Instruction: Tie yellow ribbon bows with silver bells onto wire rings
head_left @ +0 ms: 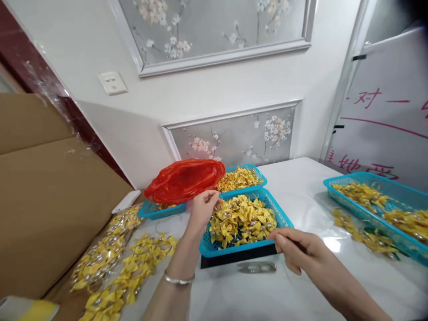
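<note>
A blue plastic basket full of yellow ribbon bows with shiny beads stands in front of me. At its left rim my left hand is closed in a pinch, with a silver bangle on the wrist. Something thin and pale shows at its fingertips, too fine to name. By the basket's front right corner my right hand also pinches, thumb against forefinger, and what it may hold is too small to see. Metal thread snips lie on the table just before the basket.
Behind stand another blue basket of yellow pieces and a red plastic bag on a third. Strings of bows lie at left beside a cardboard box. A larger blue basket and loose bows are right.
</note>
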Motion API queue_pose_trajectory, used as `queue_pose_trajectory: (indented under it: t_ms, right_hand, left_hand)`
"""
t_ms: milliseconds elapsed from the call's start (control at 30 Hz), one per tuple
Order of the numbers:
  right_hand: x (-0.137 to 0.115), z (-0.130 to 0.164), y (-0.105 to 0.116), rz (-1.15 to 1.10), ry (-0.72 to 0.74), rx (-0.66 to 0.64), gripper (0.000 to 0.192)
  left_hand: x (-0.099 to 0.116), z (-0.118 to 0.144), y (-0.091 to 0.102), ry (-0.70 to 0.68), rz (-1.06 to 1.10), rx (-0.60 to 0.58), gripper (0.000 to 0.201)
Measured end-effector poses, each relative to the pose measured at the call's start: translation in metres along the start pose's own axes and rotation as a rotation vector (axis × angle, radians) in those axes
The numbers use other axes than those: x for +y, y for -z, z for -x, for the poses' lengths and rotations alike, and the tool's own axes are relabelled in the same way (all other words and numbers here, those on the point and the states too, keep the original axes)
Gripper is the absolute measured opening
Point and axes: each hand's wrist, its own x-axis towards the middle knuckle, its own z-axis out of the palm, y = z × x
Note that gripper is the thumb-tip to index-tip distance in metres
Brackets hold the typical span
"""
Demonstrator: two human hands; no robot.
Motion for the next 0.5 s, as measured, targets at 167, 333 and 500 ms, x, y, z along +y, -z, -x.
queue_pose_trajectory:
  t_ms: [167,333,500]
  right_hand:
    - [0.005,-0.01,-0.008,0.03,0.015,0.013,0.051]
    - [0.013,-0.048,-0.02,0.104,0.122,0.07,0.042]
    - [0.021,-0.087,-0.039,0.192,0.198,0.046,0.026]
  left_hand:
    - [-0.005,0.006,-0.003,0.099,0.136,-0.056,0.033]
    - [0.001,0.013,-0.001,0.175,0.354,-0.102,0.034]
    - [-0.003,0.014,0.002,0.226,0.498,-0.081,0.033]
